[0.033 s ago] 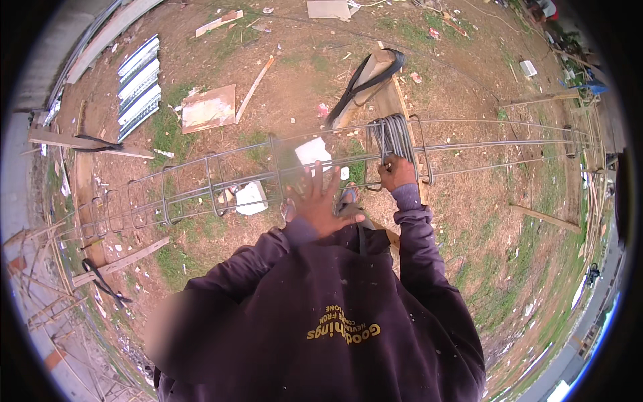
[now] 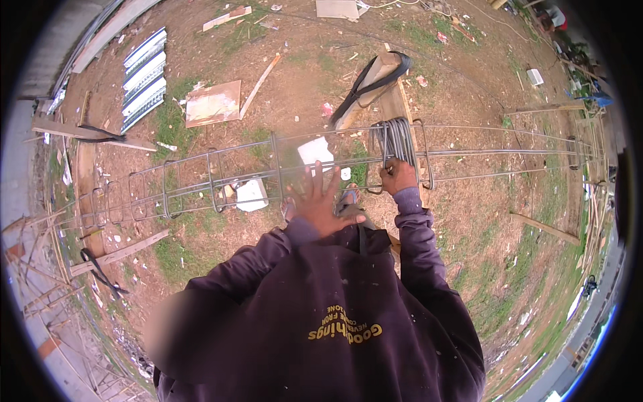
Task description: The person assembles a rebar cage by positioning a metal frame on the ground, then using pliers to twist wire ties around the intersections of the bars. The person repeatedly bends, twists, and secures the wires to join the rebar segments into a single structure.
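My left hand [image 2: 321, 209] is open with its fingers spread, over the near side of a long rebar cage [image 2: 191, 195]; whether it touches the bars I cannot tell. The cage's long steel bars run left to right in front of me, with square stirrups [image 2: 213, 179] spaced along the left part. On the right, a bundle of bent steel stirrups [image 2: 395, 137] hangs packed together around the bars. My right hand [image 2: 400, 176] is closed at the near edge of this bundle, fingers curled around the stirrups. The fingertips are partly hidden.
A timber support [image 2: 402, 100] stands under the bundle, with a loop of black tie wire [image 2: 355, 94] draped over it. Wooden supports [image 2: 84, 164] stand at the left. White pieces [image 2: 252, 195], a flat board [image 2: 213, 104] and a corrugated sheet [image 2: 144, 80] lie on the ground.
The surroundings have shifted slightly in view. My left hand stays spread and my right hand stays closed at the stirrup bundle.
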`<action>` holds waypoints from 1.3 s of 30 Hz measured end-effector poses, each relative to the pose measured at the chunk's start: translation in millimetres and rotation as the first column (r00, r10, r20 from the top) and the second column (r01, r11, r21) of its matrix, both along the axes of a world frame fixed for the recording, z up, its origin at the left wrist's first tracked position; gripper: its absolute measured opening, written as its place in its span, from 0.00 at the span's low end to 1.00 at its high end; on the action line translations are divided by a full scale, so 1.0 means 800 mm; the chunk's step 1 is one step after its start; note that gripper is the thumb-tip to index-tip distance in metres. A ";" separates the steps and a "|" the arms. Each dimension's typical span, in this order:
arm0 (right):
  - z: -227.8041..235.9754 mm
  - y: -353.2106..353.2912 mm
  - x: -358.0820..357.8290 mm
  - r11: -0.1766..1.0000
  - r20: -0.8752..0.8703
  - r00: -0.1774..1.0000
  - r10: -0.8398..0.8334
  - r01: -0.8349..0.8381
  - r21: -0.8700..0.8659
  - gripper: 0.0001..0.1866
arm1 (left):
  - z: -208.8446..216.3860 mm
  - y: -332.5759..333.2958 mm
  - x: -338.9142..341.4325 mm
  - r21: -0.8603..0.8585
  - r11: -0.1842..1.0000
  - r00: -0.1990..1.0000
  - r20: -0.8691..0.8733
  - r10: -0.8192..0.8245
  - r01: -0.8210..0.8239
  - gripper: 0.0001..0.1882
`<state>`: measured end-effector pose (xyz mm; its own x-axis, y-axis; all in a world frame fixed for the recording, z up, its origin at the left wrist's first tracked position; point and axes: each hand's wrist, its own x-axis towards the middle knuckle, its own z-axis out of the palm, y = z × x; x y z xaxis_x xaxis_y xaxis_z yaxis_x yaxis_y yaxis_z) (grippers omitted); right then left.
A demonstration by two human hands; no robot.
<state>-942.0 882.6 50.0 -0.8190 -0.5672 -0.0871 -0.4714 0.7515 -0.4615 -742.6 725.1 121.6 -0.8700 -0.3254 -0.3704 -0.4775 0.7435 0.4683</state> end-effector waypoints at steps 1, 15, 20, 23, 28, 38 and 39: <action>-0.006 -0.004 -0.015 0.998 0.182 0.983 0.025 -0.013 -0.065 0.11 | -0.008 0.002 -0.013 -0.046 0.998 0.999 -0.012 0.043 -0.044 0.70; 0.009 -0.005 -0.055 0.964 0.493 0.828 0.265 -0.214 -0.159 0.11 | -0.038 0.051 -0.065 -0.291 0.817 0.842 0.063 0.535 -0.498 0.75; 0.013 -0.003 -0.058 0.968 0.558 0.791 0.250 -0.199 -0.151 0.10 | -0.053 0.048 -0.074 -0.300 0.775 0.812 0.000 0.583 -0.556 0.76; 0.012 0.000 -0.057 0.964 0.518 0.813 0.265 -0.224 -0.142 0.10 | -0.060 0.044 -0.076 -0.281 0.774 0.805 0.005 0.593 -0.568 0.77; 0.007 0.003 -0.052 0.964 0.428 0.864 0.264 -0.232 -0.126 0.10 | -0.062 0.043 -0.076 -0.259 0.784 0.816 -0.033 0.577 -0.564 0.79; 0.017 -0.034 -0.022 0.927 0.255 0.901 0.352 -0.297 -0.229 0.10 | -0.047 0.045 -0.077 -0.288 0.782 0.824 -0.047 0.565 -0.553 0.71; 0.020 -0.036 -0.021 0.931 0.265 0.902 0.341 -0.285 -0.227 0.10 | -0.047 0.045 -0.074 -0.318 0.773 0.829 -0.085 0.553 -0.549 0.64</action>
